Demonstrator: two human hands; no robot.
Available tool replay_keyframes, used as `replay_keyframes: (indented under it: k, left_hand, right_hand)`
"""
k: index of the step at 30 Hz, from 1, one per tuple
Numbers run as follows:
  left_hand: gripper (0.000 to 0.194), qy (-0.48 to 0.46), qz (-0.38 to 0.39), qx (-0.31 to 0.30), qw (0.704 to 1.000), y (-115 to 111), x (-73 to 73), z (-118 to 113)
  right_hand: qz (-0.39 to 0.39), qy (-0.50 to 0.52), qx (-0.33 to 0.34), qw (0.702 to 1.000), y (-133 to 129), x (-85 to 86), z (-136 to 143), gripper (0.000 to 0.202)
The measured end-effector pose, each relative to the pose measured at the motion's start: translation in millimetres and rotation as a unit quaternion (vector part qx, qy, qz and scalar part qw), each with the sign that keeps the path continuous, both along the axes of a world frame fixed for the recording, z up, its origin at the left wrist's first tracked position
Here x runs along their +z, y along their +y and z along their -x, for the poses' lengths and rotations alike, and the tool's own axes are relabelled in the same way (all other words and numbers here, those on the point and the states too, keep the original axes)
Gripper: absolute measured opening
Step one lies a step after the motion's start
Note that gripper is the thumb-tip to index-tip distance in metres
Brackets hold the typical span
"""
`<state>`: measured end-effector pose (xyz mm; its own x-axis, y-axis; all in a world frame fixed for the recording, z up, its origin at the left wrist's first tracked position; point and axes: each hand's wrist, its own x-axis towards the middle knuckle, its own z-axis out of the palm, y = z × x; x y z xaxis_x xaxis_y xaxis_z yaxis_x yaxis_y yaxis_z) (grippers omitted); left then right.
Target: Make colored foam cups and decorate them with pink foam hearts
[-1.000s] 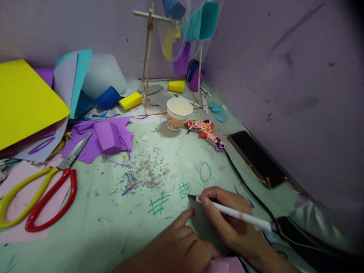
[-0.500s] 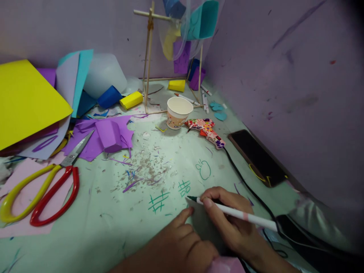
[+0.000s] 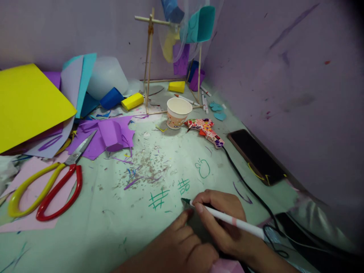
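My right hand (image 3: 223,218) pinches a white marker (image 3: 227,218) with a pink band. Its green tip is close to the table, just below small green grid and box marks (image 3: 183,186). My left hand (image 3: 184,242) rests at the bottom middle, index finger stretched toward the marker tip and the other fingers curled. Folded pink paper (image 3: 227,266) shows against those curled fingers, mostly cut off by the frame; what they grip is hidden. More green strokes (image 3: 158,199) and a green outline drawing (image 3: 202,168) mark the table cover (image 3: 96,242).
Scissors (image 3: 59,189) lie at left by yellow sheets (image 3: 31,106) and a purple paper cup (image 3: 110,135). Farther back are a printed paper cup (image 3: 178,113), a flowered glue gun (image 3: 206,131) with a black cord, and a stick frame (image 3: 148,64). A phone (image 3: 256,155) lies right.
My right hand and the marker have shifted left and slightly down, bringing the green tip below the small box marks. My left hand keeps nearly the same pose. The view has turned slightly.
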<state>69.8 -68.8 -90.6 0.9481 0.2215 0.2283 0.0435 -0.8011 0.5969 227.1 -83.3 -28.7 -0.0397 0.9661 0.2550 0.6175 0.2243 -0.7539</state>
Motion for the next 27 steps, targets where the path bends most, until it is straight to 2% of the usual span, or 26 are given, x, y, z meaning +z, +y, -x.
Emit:
replay_keyframes:
  k: [5,12,15,17,22,27]
  left_hand:
    - [0.02,-0.002,-0.026,0.013,1.0,-0.2,0.9,0.7]
    - [0.015,0.001,-0.026,0.012,1.0,-3.8,-12.5,5.1]
    - [0.015,0.007,-0.024,0.016,1.0,-4.8,-12.9,5.9]
    - [0.016,0.007,-0.02,0.013,1.0,-4.1,-10.0,5.4]
    - [0.013,0.002,-0.009,0.002,1.0,0.2,-0.9,3.5]
    - [0.017,-0.001,0.01,0.001,1.0,-0.4,-1.0,2.9]
  right_hand:
    - [0.006,-0.003,0.0,1.0,-0.9,-2.1,1.1,0.014]
    - [0.038,-0.032,-0.109,0.993,-1.8,-0.5,-8.3,0.019]
    - [0.053,-0.046,-0.136,0.988,-1.5,-0.7,-13.1,0.02]
    - [0.054,-0.032,-0.124,0.99,-0.4,0.4,-12.7,0.019]
    - [0.003,0.002,-0.037,0.999,3.0,3.1,-3.6,0.016]
    - [-0.016,-0.001,-0.021,1.0,3.3,-1.9,-0.2,0.013]
